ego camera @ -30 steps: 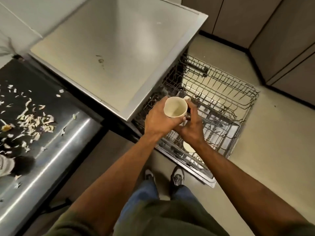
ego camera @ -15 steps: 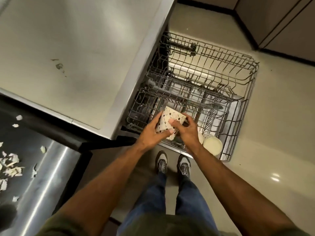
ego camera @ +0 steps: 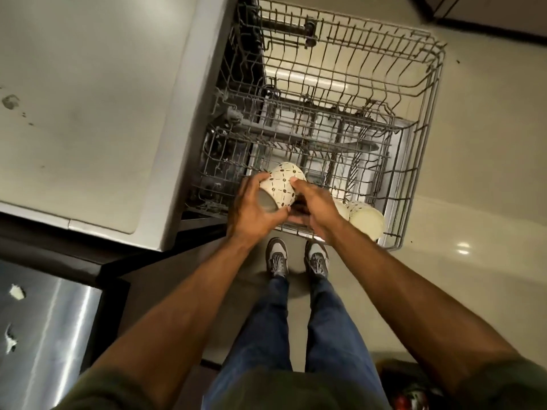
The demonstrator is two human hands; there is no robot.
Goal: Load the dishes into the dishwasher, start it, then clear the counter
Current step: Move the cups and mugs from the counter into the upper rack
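Mug, cream with dark dots, tipped on its side over the near-left corner of the lower rack, left hand curled round its mouth end, right hand pinching its flank. Probably stiff glazed ceramic, slick and chippable against wire; a two-handed body hold suits it

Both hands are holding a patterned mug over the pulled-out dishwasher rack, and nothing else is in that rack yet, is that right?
Not quite. The left hand and right hand do hold the patterned mug over the rack, but the rack is not bare: the head view shows a second mug already lying in its near right corner.
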